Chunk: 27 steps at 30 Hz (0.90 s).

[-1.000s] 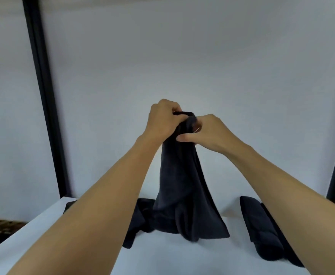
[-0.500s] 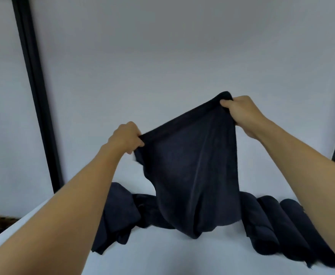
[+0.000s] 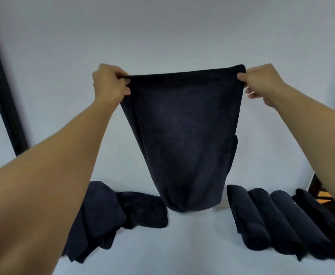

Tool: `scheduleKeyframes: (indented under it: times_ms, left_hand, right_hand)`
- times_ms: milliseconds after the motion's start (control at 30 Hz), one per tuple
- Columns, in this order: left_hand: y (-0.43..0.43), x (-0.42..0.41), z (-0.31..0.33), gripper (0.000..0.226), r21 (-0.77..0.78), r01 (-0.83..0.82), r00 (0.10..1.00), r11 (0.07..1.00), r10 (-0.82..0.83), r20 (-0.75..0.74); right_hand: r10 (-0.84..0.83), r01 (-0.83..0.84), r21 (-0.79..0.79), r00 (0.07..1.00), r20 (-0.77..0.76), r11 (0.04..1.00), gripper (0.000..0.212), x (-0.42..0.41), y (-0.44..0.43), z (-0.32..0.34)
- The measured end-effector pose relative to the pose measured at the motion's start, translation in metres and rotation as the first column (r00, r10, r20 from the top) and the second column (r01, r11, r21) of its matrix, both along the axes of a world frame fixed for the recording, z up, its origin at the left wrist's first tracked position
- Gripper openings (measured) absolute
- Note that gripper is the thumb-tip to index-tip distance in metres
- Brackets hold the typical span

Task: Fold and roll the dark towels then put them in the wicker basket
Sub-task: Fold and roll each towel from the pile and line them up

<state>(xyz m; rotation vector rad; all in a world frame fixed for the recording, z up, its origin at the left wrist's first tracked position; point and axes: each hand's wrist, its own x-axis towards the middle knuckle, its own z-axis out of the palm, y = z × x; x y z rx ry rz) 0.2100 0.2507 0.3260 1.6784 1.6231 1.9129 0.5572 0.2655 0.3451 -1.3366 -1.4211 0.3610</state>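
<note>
At frame centre the left hand (image 3: 111, 82) and right hand (image 3: 261, 82) each pinch a top corner of the towel (image 3: 182, 135), which looks soft, light and limp, best held by its corners.

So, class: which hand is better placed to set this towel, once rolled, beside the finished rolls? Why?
Likely the right hand: both hands pinch the held towel, but the rolled towels lie on its side.

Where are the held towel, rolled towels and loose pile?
held towel (image 3: 182, 132), head view: middle of hanging cloth.
rolled towels (image 3: 246, 217), head view: leftmost roll's middle.
loose pile (image 3: 101, 211), head view: bulky left part.
</note>
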Motion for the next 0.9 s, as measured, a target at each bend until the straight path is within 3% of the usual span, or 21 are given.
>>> scheduleKeyframes:
  times_ms: [100,200,267,333,367,500,567,667,900]
  left_hand:
    - [-0.017,0.007,0.018,0.024,0.068,-0.052,0.996,0.996,0.057,-0.063]
    - [-0.047,0.01,0.035,0.031,0.101,-0.036,0.999,0.994,0.035,0.012]
    - [-0.07,0.014,0.046,0.032,0.135,0.081,0.974,0.987,-0.107,0.197]
    - [-0.095,0.019,0.056,0.03,0.231,0.21,0.873,0.95,-0.288,0.394]
    - [-0.108,0.022,0.061,0.025,0.276,0.215,0.85,0.937,-0.319,0.419]
    - [-0.151,0.03,0.084,0.014,0.396,0.168,0.86,0.903,-0.331,0.388]
    - [-0.161,0.029,0.093,0.013,0.414,0.092,0.93,0.906,-0.226,0.289]
    - [-0.17,0.024,0.099,0.015,0.383,0.046,0.971,0.923,-0.131,0.199]
    - [-0.184,0.016,0.099,0.017,0.247,0.123,0.945,0.961,-0.19,0.267]
  right_hand:
    - [-0.028,0.031,0.075,0.999,-0.036,0.997,0.023,0.01,-0.016,0.019]
    - [0.015,0.003,0.127,0.991,-0.137,0.992,0.022,0.014,-0.044,0.038]
    - [0.08,-0.045,0.152,0.97,-0.228,0.987,0.016,0.014,-0.067,0.049]
    - [0.151,-0.106,0.179,0.953,-0.262,0.978,0.007,0.013,-0.089,0.056]
    - [0.184,-0.134,0.201,0.95,-0.254,0.97,0.006,0.013,-0.1,0.061]
    - [0.24,-0.169,0.319,0.95,-0.199,0.933,0.018,0.016,-0.149,0.083]
    - [0.232,-0.154,0.345,0.953,-0.197,0.926,0.021,0.018,-0.168,0.092]
    - [0.216,-0.139,0.326,0.952,-0.216,0.935,0.019,0.018,-0.185,0.098]
    - [0.205,-0.131,0.241,0.926,-0.317,0.962,0.013,0.017,-0.198,0.085]
